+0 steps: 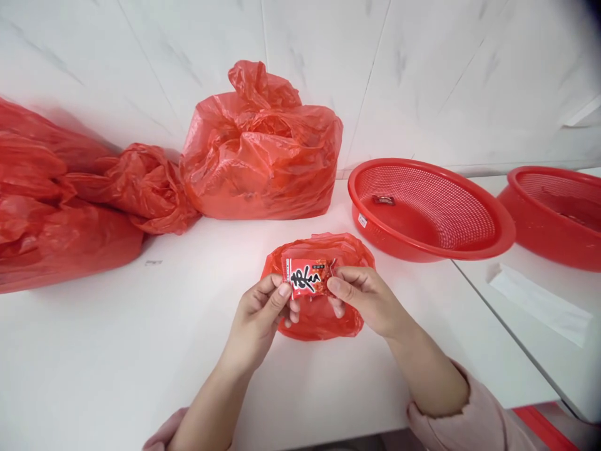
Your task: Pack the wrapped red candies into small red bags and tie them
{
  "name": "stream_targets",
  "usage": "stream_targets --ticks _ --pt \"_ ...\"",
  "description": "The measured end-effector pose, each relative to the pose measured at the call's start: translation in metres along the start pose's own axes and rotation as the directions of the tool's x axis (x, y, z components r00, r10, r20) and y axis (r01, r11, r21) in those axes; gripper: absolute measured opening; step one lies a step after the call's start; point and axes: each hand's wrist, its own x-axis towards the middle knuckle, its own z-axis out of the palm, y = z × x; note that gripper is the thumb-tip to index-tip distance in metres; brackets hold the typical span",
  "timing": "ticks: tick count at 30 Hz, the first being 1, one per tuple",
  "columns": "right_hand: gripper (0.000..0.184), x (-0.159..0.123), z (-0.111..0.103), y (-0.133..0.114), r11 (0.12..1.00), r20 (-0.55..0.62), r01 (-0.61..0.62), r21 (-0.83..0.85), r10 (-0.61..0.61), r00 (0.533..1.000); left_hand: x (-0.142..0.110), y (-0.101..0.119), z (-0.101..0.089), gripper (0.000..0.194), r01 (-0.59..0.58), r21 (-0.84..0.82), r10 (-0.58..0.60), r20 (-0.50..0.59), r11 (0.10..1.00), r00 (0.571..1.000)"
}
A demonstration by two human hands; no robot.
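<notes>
Packet held flat between both hands, above the open red bag

Left hand [253,316]: thumb and fingers clamped on the left end of the small red packet [305,277]. Right hand [375,304]: clamped on the opposite end, thumb in front, fingertips partly hidden behind. Printed face is toward the wearer; the two-ended grip probably keeps it flat and readable, with the middle uncovered.

Directly beneath the hands, on the counter [141,357], lies a small red bag [323,322], mouth spread. Placed so, it is probably within easy reach of both hands. Its contents cannot be made out.

Beyond the left hand: a large bunched red bag [267,163] upright near the wall [319,37]. Farther left, another bulky red bag [56,219], lying partly out of view. Their gathered tops probably help retain whatever is inside.

Beyond and right of the right hand: a perforated red basket [453,203] with one small dark-red packet [384,200] inside; its wide mouth probably leaves access easy. A second red basket [549,228] sits just beside it, farther right. Nearer, a white strip [539,304] lies flat.
</notes>
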Motion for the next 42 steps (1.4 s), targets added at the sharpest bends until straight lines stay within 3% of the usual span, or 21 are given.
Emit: stream_targets --ticks 5,9,12,17,19,22,26,29,33,42 --pt "0.042 -0.003 0.007 0.001 0.998 0.176 -0.028 -0.057 0.038 0.984 -0.001 0.004 -0.005 0.033 -0.091 -0.095 0.082 -0.096 0.991 0.992" --pt "0.048 -0.002 0.005 0.005 0.998 0.096 0.046 -0.037 -0.042 0.994 -0.003 0.006 -0.012 0.036 -0.092 0.051 0.095 -0.059 0.994 0.994" --pt "0.044 -0.003 0.003 0.006 0.999 0.100 0.032 -0.003 -0.032 0.995 -0.002 0.006 -0.013 0.036 -0.073 0.150 0.079 -0.029 0.986 0.996" --pt "0.037 -0.005 0.009 0.007 0.997 0.170 -0.011 -0.070 0.023 0.985 0.000 0.002 -0.010 0.040 -0.085 0.130 0.101 -0.129 0.988 0.986" --pt "0.036 -0.005 0.012 0.008 0.985 0.136 0.067 -0.160 -0.046 0.990 0.001 -0.001 -0.008 0.040 -0.105 0.118 0.122 -0.144 0.987 0.982" --pt "0.033 -0.004 0.014 0.009 0.894 0.028 0.230 -0.385 -0.237 0.971 0.000 -0.004 -0.005 0.038 -0.141 0.083 0.145 -0.049 0.987 0.988" --pt "0.029 -0.002 0.014 0.012 0.777 -0.027 0.301 -0.552 -0.378 0.926 0.000 -0.004 0.000 0.036 -0.063 0.165 0.054 0.061 0.984 0.997" --pt "0.031 -0.001 0.014 0.014 0.844 -0.041 0.262 -0.469 -0.317 0.948 0.000 -0.001 0.000 0.032 -0.037 0.184 0.029 0.046 0.982 0.999" --pt "0.040 -0.001 0.013 0.014 0.962 -0.099 0.174 -0.209 -0.198 0.975 -0.002 -0.003 0.001 0.028 -0.024 0.192 0.011 0.070 0.981 0.998" --pt "0.040 -0.001 0.015 0.011 0.993 -0.134 0.096 0.061 -0.088 0.987 -0.007 -0.006 0.005 0.030 0.010 0.142 -0.036 0.181 0.990 0.983"
